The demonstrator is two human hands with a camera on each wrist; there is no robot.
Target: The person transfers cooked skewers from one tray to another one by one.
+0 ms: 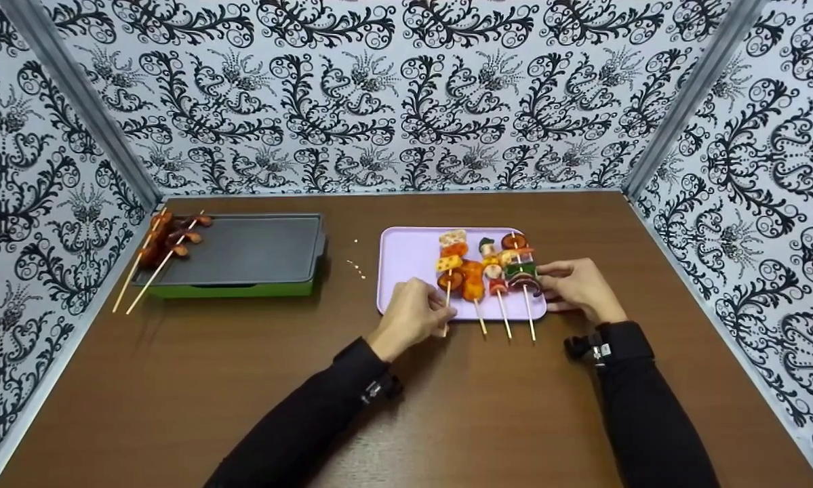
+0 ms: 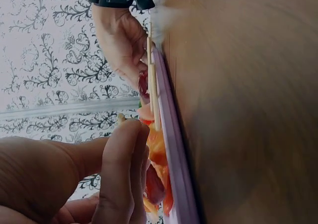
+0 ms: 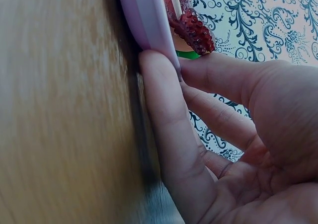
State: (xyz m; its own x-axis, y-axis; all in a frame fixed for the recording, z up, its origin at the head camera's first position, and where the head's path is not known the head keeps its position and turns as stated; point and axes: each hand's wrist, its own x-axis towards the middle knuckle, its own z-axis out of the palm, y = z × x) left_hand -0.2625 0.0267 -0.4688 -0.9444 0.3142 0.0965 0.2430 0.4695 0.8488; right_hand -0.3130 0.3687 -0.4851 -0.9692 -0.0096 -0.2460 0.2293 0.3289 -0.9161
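Observation:
A lilac tray [image 1: 403, 261] lies on the table and bears several food skewers side by side, stick ends toward the person. My left hand [image 1: 411, 313] pinches the bare stick of the leftmost skewer [image 1: 451, 263], which carries yellow, orange and brown pieces. Beside it are an orange-brown skewer [image 1: 474, 279], a skewer with white and red pieces [image 1: 493, 272] and one with green and dark red pieces [image 1: 520, 270]. At the tray's right edge my right hand [image 1: 578, 288] grips the rim between thumb and fingers, close to a dark red piece [image 3: 196, 33].
A grey griddle plate [image 1: 264, 247] on a green base [image 1: 236, 290] stands at the left. Two brown skewers [image 1: 152, 247] lie across its left side, sticks overhanging the front. Small pale crumbs [image 1: 357, 269] dot the table between griddle and tray. Patterned walls [image 1: 392, 102] enclose the table.

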